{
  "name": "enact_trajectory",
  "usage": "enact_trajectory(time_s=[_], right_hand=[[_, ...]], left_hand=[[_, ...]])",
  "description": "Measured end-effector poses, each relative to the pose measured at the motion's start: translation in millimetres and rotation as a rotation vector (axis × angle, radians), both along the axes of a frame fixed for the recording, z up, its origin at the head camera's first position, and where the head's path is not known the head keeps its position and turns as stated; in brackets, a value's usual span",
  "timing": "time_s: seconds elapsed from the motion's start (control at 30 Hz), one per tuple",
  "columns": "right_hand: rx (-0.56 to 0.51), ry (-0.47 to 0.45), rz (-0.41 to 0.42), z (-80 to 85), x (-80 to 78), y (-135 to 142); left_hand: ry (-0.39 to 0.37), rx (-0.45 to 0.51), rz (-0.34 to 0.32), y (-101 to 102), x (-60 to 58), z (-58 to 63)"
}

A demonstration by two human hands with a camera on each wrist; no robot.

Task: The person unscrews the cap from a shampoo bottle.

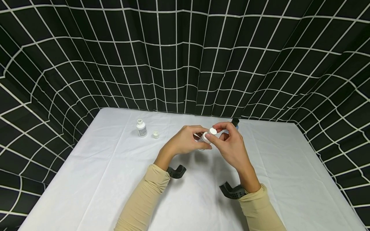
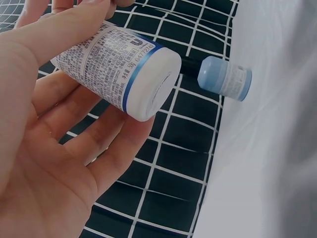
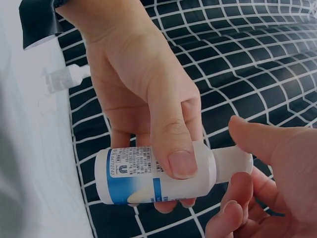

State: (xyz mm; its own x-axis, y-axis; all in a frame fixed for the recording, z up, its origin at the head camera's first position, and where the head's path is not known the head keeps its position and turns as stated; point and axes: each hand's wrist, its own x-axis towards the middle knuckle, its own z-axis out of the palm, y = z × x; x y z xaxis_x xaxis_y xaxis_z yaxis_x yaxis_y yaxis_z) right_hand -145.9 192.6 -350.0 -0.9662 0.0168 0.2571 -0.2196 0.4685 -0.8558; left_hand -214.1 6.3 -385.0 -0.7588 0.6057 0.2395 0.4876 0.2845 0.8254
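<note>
Left hand grips blue-and-white printed bottle, thumb across its side. Right hand pinches white cap at neck, just beyond left thumb. Best keep cap square, left grip firm without squeezing.

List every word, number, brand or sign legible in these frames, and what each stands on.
"50g": held bottle.
"77": same bottle, within a longer code whose other characters are uncertain.
U-shaped sign: same bottle.
Too small or blurred to read: the remaining print there, and that on the blue bottle and standing white bottle.
</note>
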Motion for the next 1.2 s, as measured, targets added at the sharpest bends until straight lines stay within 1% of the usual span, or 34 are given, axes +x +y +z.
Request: enact_trajectory(time_s=[0.27,0.5,0.67,0.73,0.83,1.07,1.2], right_hand=[[0.015,-0.007,0.023,-0.1,0.9,0.5],[0.06,0.085,0.078,0.0,2.3,0.9],[0.043,0.118,0.13,-1.6,1.3,0.9],[0.04,0.126,0.14,-2.2,0.8,0.4],[0.044,0.113,0.12,-2.3,0.5,-0.6],[0.045,0.025,0.013,-1.1,-0.6,-0.9],[0.039,0.01,-0.008,-1.4,-1.7,-0.8]], left_hand=[[-0.004,-0.014,-0.003,0.2,-0.5,1.2],[-0.01,-0.016,0.005,-1.4,-1.8,1.4],[-0.016,-0.013,0.01,-2.6,-2.6,0.1],[-0.012,-0.019,0.015,-3.2,-2.8,-0.5],[-0.011,-0.022,0.015,-3.5,-3.4,-1.5],[-0.01,-0.036,-0.003,-2.9,-2.6,-0.9],[-0.006,-0.045,-0.005,-2.9,-2.6,-0.7]])
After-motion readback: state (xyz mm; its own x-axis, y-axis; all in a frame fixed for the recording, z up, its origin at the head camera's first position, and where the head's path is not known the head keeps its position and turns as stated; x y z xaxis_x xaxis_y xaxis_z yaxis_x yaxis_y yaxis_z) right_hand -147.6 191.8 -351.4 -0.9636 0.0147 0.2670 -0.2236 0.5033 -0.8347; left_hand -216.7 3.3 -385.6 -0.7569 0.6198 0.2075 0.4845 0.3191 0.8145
